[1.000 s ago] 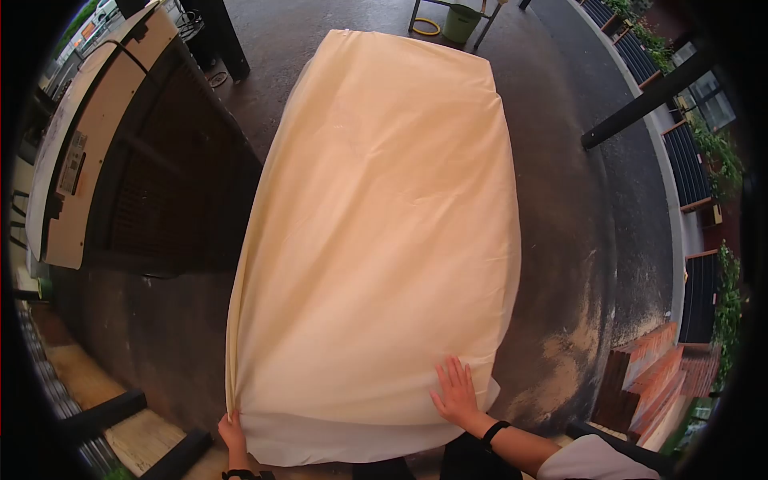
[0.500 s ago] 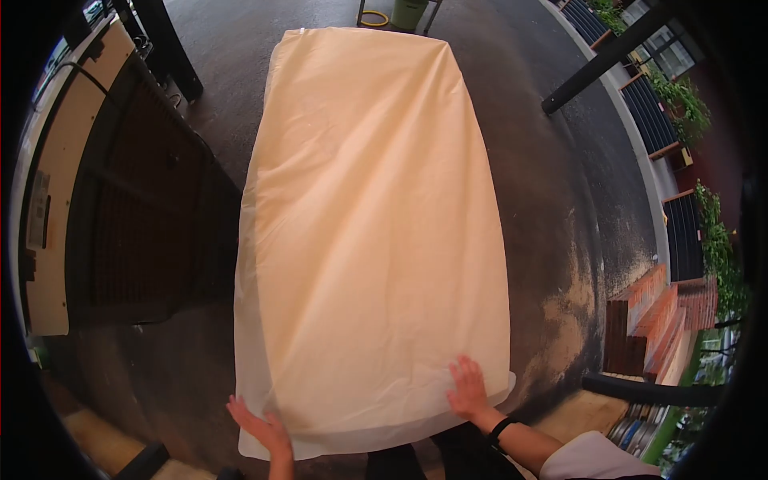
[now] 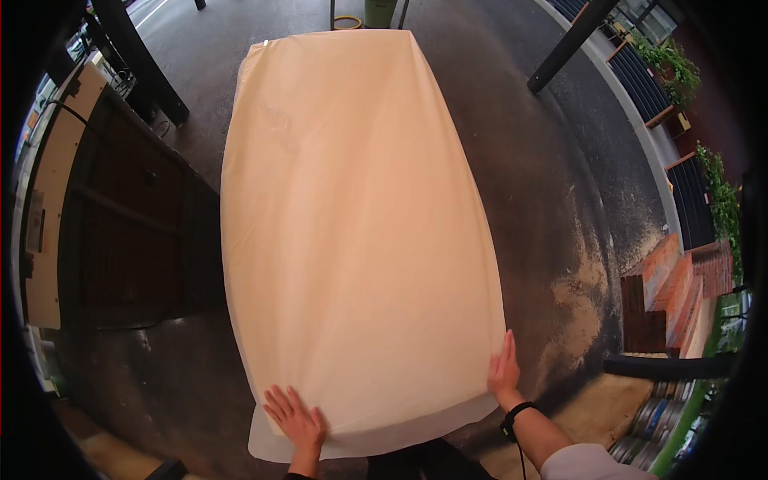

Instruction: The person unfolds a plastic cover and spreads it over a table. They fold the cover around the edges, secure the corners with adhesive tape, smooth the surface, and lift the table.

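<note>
A long table is covered by a pale, thin tablecloth [image 3: 360, 224] whose near edge hangs over the front as a translucent flap. My left hand [image 3: 296, 418] lies flat on the cloth near the front left corner, fingers spread. At the front right corner, my right hand [image 3: 503, 366] rests along the side edge of the cloth with its fingers stretched out. A dark band [image 3: 516, 420] circles my right wrist. The tabletop under the cloth is hidden.
To the left stands a dark cabinet with a light wooden top panel [image 3: 76, 104]. A green bin [image 3: 379, 13] is beyond the table's far end. Brick steps [image 3: 664, 296] and a dark post [image 3: 572, 48] are on the right. Metal kegs [image 3: 652, 420] sit at lower right.
My left hand has moved inward onto the cloth, and my right hand has shifted right to the side edge. The diagonal creases have mostly smoothed out, and the left overhang shows less.
</note>
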Demonstrator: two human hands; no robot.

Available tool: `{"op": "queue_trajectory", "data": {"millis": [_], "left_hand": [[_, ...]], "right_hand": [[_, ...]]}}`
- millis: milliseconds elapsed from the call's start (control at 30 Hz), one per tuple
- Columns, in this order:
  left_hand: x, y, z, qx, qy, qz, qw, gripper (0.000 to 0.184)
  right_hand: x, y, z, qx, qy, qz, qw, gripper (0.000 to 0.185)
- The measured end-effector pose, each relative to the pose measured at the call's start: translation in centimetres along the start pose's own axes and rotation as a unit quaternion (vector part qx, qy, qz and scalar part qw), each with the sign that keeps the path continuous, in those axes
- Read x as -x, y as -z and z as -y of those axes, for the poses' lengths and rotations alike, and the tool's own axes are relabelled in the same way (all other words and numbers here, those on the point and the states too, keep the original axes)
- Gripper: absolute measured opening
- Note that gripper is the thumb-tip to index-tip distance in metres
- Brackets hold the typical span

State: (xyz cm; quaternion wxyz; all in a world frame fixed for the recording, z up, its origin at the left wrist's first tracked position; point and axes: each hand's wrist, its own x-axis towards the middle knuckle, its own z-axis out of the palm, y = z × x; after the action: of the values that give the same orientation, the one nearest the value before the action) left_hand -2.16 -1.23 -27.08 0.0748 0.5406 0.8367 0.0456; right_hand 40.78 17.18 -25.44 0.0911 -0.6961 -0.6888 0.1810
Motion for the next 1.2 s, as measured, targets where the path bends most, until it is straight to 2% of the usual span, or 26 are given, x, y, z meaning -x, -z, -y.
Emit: {"op": "queue_trajectory", "data": {"millis": [233, 533, 733, 833, 933, 1033, 1200], "left_hand": [[0.1, 1.1, -1.1, 0.001, 0.002, 0.015, 1.000, 0.069], [0.1, 1.1, -1.1, 0.016, 0.023, 0.012, 1.000, 0.070], [0.8, 1.4, -0.3, 0.037, 0.038, 0.021, 0.998, 0.071], [0.7, 1.9, -0.3, 0.063, 0.040, 0.008, 0.997, 0.070], [-0.1, 1.9, -0.3, 0.061, 0.045, -0.005, 0.997, 0.070], [-1.1, 1.8, -0.1, 0.043, 0.053, 0.012, 0.998, 0.069], [-1.5, 1.6, 0.0, 0.023, 0.061, 0.036, 0.997, 0.069]], "right_hand": [[2.1, 0.0, -1.2, -0.022, -0.003, -0.009, 1.000, 0.067], [2.9, 0.2, -1.5, -0.014, -0.059, 0.024, 0.998, 0.067], [2.5, -0.2, -2.3, 0.074, -0.024, -0.013, 0.997, 0.067], [1.6, 0.8, -0.6, 0.082, -0.023, -0.034, 0.996, 0.067], [-0.5, 2.1, 2.1, 0.047, 0.022, -0.069, 0.996, 0.067], [-1.7, 0.6, 1.9, 0.084, 0.061, -0.040, 0.994, 0.069], [-1.2, -0.3, 1.4, 0.059, 0.019, -0.011, 0.998, 0.069]]}}
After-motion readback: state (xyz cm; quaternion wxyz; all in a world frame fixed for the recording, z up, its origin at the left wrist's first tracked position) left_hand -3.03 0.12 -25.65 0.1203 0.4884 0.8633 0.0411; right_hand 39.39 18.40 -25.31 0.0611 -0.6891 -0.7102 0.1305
